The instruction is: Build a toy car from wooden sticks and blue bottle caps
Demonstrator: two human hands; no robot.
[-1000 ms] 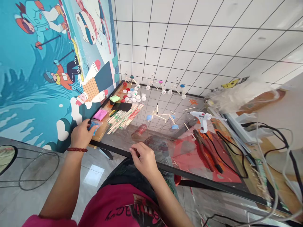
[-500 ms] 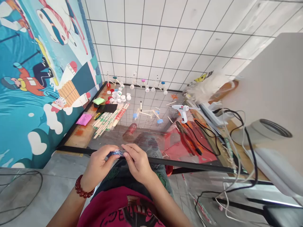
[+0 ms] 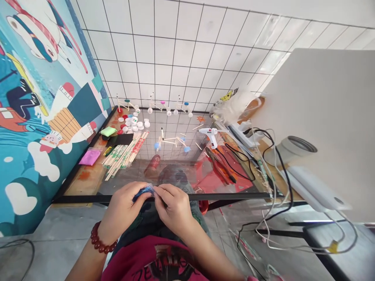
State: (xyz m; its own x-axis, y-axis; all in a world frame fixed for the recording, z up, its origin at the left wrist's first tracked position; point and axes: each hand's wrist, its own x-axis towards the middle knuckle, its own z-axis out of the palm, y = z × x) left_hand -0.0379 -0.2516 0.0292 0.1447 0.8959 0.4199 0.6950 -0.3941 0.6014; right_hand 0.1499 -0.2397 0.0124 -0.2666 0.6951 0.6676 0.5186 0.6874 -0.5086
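Small blue packet in clear plastic (image 3: pixel 143 191) sits between hands at the black-edged glass worktop (image 3: pixel 228 196). Long axis roughly left-right: left hand's (image 3: pixel 124 208) fingers clamp its body, right hand's (image 3: pixel 175 207) pinch its clear end.

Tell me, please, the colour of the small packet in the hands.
The packet is blue; the head view shows it best.

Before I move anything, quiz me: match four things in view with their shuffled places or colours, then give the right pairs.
1. blue packet
2. pink packet
3. glue gun
4. pliers

A. white body
B. over the red sheet
C. left of the wooden sticks
D. between the left hand and right hand

Pairs: 1-D, 2-C, 3-A, 4-B
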